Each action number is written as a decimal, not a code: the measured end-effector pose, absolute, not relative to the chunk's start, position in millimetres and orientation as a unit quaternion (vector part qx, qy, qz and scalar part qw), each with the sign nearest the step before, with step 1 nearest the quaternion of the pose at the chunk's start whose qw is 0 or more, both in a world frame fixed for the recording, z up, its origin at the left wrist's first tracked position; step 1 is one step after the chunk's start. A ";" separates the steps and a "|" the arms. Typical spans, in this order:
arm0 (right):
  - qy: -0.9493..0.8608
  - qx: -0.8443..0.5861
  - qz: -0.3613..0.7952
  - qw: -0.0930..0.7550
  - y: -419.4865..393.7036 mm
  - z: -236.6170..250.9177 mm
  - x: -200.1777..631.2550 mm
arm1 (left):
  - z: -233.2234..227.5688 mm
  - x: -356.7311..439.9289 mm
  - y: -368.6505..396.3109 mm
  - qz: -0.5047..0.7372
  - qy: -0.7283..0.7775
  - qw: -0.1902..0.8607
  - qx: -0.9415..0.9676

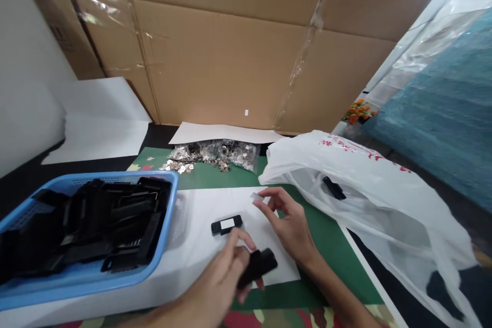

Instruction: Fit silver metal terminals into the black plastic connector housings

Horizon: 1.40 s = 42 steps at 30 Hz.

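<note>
My left hand (226, 269) is closed around a black plastic piece (259, 265), which is slightly blurred and sticks out to the right of the fingers. Between thumb and fingertips, my right hand (286, 218) pinches a small pale flat piece (257, 197), too small to name surely. Just beyond my left fingertips, a black plastic part (226, 224) with a white rectangle on its face lies on a white paper sheet (200, 205).
A blue basket (169, 220) of black plastic parts stands at left. Small metal pieces (184, 166) lie by clear plastic bags (238, 154) at the back. On the right, a white plastic bag (369, 179) holds a black part (334, 188). Cardboard (223, 66) rises behind.
</note>
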State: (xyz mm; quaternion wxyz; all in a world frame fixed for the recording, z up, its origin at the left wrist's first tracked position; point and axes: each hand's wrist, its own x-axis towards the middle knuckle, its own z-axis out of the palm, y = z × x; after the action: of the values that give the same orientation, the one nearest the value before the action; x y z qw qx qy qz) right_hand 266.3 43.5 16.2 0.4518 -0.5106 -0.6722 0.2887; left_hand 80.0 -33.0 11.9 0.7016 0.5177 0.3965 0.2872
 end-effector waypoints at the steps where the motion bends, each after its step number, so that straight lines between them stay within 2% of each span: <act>1: -0.667 -0.516 0.289 0.454 43.3 18.1 267.4 | 9.2 76.0 -28.0 0.300 0.394 0.718 0.489; 6: -0.640 -0.506 0.339 0.468 44.2 21.7 272.3 | 22.6 40.0 -11.6 0.237 0.398 0.714 0.525; 9: -0.658 -0.493 0.351 0.448 43.0 24.8 275.4 | 27.8 30.8 -11.8 0.202 0.389 0.699 0.565; 13: -0.724 -0.461 0.338 0.386 36.6 33.9 278.6 | 22.1 31.9 -9.7 0.236 0.410 0.686 0.552; 19: -0.779 -0.364 0.390 0.330 26.4 38.5 275.4 | 13.0 35.2 -2.0 0.267 0.451 0.638 0.564; 26: -0.790 -0.352 0.415 0.283 19.0 36.2 267.7 | 5.0 37.9 -6.9 0.286 0.462 0.618 0.568; 42: -0.777 -0.345 0.415 0.324 19.9 33.7 257.8 | -7.7 38.1 -6.6 0.394 0.415 0.609 0.548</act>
State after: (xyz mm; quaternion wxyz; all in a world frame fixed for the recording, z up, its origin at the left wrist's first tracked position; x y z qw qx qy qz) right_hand 257.8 19.9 33.7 0.3239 -0.3449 -0.7773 0.4145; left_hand 38.1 -6.6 -7.7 0.6093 0.5485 0.4154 0.3943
